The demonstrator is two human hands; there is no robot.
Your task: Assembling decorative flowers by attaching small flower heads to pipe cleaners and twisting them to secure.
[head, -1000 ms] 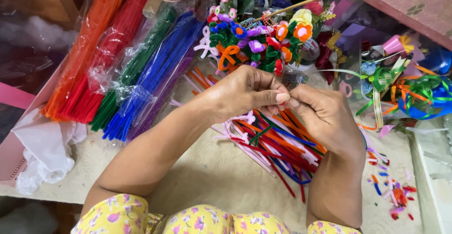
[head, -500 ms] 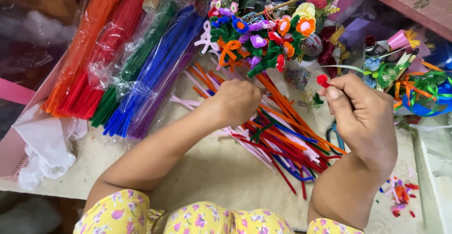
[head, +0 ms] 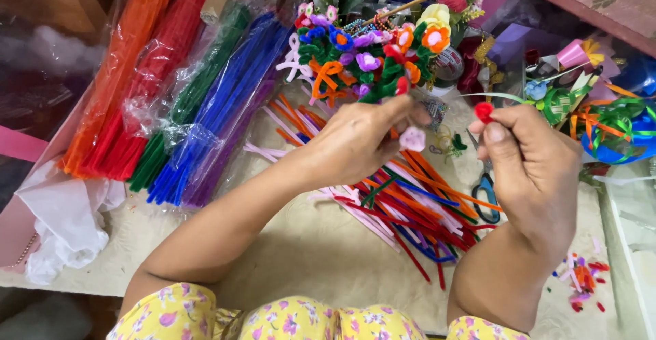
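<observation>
- While the left hand (head: pixel 355 142) pinched a pale pink flower (head: pixel 413 138) at its fingertips, the right hand (head: pixel 529 166) gripped a red bud (head: pixel 484 111)
- Either could slip into the loose stems (head: pixel 410 210) below

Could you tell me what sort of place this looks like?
Probably a home craft table for making pipe-cleaner flowers. Bagged bundles of pipe cleaners lie along one side, loose pipe cleaners cover the table, and a finished flower bouquet stands behind the hands.
</observation>
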